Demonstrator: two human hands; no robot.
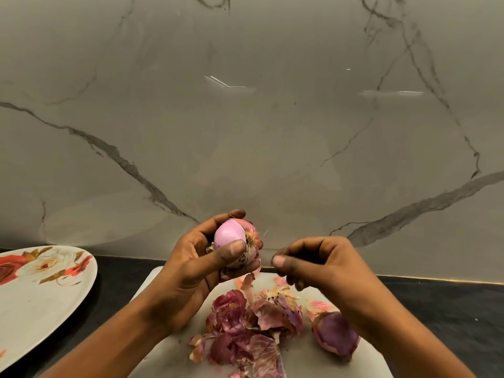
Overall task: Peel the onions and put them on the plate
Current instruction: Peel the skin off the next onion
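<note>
A: Fingers of the left hand [191,268] clenched round the half-peeled round pink onion [231,238], above the white cutting board [300,358]. Right hand [321,266]: fingertips [281,260] pinched; on skin or on nothing, cannot tell.

B: Catch the loose edge by the root tuft; strip toward the purple papery peelings [245,326]. Flowered white plate [32,309] afterwards.

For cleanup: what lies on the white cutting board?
A heap of onion skins and one unpeeled onion lie on the cutting board. Both forearms cover parts of it; what lies beneath is hidden.
</note>
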